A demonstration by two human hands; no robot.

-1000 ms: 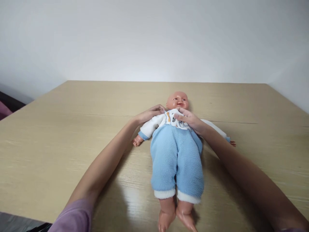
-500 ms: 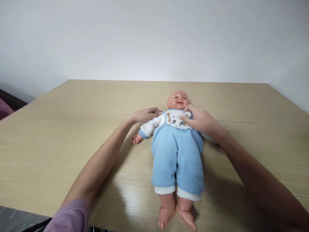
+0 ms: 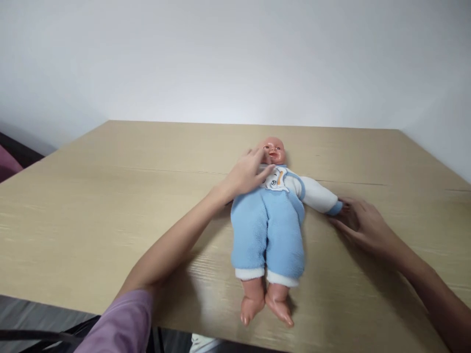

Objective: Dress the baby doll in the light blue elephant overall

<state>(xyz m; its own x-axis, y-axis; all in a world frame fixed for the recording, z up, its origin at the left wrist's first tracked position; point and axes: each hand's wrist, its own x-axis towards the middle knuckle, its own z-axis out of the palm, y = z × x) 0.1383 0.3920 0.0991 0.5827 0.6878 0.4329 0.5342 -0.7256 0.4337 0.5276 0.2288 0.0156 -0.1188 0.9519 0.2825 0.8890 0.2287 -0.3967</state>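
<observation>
A baby doll (image 3: 270, 225) in light blue fleece trousers and a white top lies on its back on the wooden table (image 3: 91, 206), head toward the wall. My left hand (image 3: 246, 174) rests flat on the doll's chest and shoulder beside its chin, fingers stretched out. My right hand (image 3: 362, 224) lies at the end of the doll's outstretched white sleeve (image 3: 317, 194), fingers around the doll's small hand, which is mostly hidden. The doll's bare feet (image 3: 265, 306) point toward the table's near edge.
The table runs up to a plain white wall (image 3: 235, 59) at the back. A dark and pink object (image 3: 11, 162) sits past the table's left edge. Something white (image 3: 202, 343) shows on the floor below the near edge.
My right hand left the doll's chest and moved right to the end of its arm, which now lies stretched out. My left hand shifted from the doll's other shoulder onto its chest.
</observation>
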